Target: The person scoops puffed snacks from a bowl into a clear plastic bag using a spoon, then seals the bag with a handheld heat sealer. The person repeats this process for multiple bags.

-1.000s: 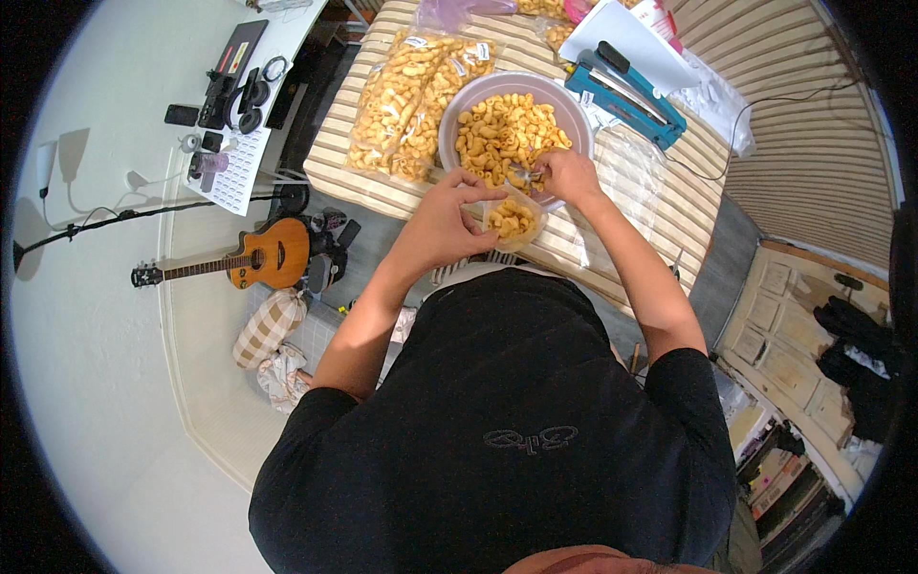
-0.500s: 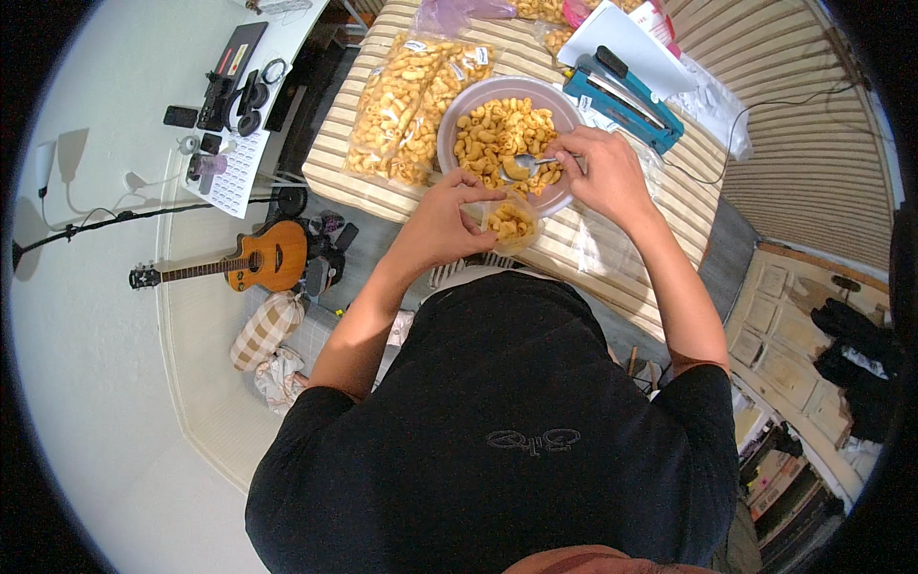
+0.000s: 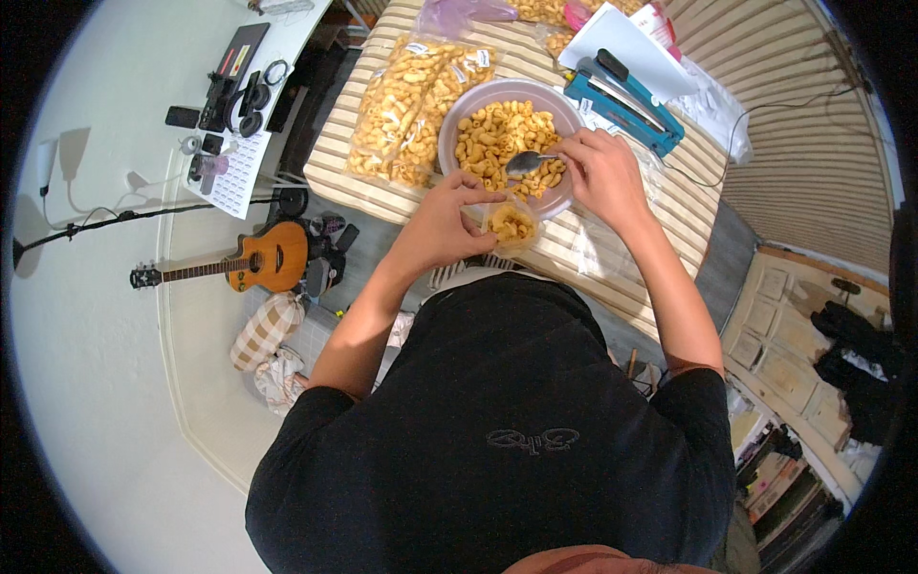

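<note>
The small clear plastic bag [image 3: 512, 225], partly filled with yellow curled snack pieces, sits at the near edge of the striped desk [image 3: 382, 182], just in front of the person's chest. The left hand [image 3: 442, 222] is curled around the bag's left side, fingers pinching its mouth open. The right hand [image 3: 602, 177] is closed on the handle of a metal spoon [image 3: 529, 162], whose bowl hangs over the round pale plastic bowl [image 3: 459, 120] heaped with the same yellow snack pieces. That bowl stands just beyond the small bag, touching or nearly touching it.

To the left of the bowl lie two sealed clear packets of yellow snacks [image 3: 411, 105], side by side on the desk. On the far right lies a blue heat sealer with a black bar [image 3: 622, 100], with a white sheet [image 3: 626, 48] behind it. Down on the floor to the left, an acoustic guitar [image 3: 239, 263] lies flat, with a checked cloth bundle [image 3: 263, 330] near it. Farther left, a white side surface carries small dark gadgets [image 3: 234, 91].
</note>
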Demonstrator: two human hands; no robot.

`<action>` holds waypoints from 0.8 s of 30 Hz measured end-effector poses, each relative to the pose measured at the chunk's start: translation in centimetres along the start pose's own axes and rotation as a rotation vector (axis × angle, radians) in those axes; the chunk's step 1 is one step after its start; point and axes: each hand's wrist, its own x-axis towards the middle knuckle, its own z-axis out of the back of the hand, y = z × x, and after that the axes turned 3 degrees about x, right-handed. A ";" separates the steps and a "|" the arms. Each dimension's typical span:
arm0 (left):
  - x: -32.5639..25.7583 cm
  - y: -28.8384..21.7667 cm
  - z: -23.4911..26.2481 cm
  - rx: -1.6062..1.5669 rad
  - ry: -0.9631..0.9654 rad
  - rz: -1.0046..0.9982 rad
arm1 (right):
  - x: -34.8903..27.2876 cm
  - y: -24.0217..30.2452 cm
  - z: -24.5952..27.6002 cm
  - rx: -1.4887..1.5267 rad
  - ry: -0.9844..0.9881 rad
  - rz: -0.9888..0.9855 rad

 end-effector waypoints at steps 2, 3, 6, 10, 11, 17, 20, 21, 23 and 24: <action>0.0 0.0 0.0 0.011 -0.001 -0.009 | -0.3 -1.9 -1.9 -0.091 0.061 -0.036; -0.1 0.1 0.0 0.002 -0.001 -0.010 | -0.5 -2.7 -2.9 -0.135 0.092 -0.052; -0.1 0.2 0.0 -0.015 -0.001 -0.008 | -1.3 -4.5 -5.8 -0.255 0.146 -0.027; -0.2 0.3 -0.1 -0.013 -0.008 -0.001 | -2.1 -5.2 -8.5 -0.361 0.292 -0.014; -0.3 0.3 -0.1 -0.014 -0.009 0.000 | -2.2 -5.3 -9.2 -0.377 0.327 -0.016; -0.4 0.1 0.0 0.005 -0.014 0.002 | -2.9 -6.3 -13.4 -0.467 0.369 0.006; -0.5 -0.2 0.0 -0.005 -0.012 0.008 | -3.4 -6.4 -15.3 -0.426 0.382 -0.023; -0.5 -0.2 0.0 -0.003 -0.016 0.005 | -3.5 -6.4 -15.7 -0.407 0.378 -0.033; -0.5 -0.1 -0.1 0.003 -0.024 0.000 | -3.6 -6.4 -16.3 -0.351 0.340 -0.057; -0.5 -0.3 -0.1 0.001 -0.021 0.000 | -3.7 -6.4 -16.5 -0.323 0.320 -0.070</action>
